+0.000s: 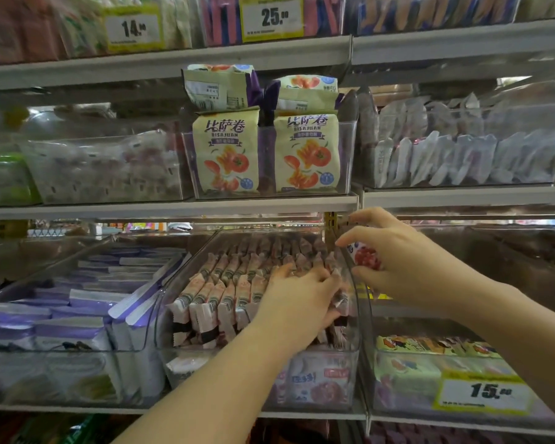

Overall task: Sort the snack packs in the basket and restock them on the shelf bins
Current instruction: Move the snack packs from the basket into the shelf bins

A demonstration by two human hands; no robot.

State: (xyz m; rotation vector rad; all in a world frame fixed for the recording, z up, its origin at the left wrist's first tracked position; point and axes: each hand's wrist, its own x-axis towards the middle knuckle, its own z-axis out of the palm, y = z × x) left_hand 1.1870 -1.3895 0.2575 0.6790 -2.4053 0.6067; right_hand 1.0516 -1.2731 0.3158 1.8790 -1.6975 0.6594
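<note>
Restocking under way. Clear shelf bin point(170, 283) crammed with upright pink snack packs point(225, 283). Left hand point(302, 290) pressed into the rows, fingertips buried, grip unclear. Right hand point(410, 264) pinching one red-printed pack point(367, 257) above the right rim. Next: part a gap, slot it upright.

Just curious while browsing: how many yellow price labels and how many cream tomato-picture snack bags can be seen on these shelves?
Yellow price labels: 3
Cream tomato-picture snack bags: 4
Total: 7

Shop: shelves point(173, 209) w/ snack bins point(350, 354), price tags point(271, 17).
</note>
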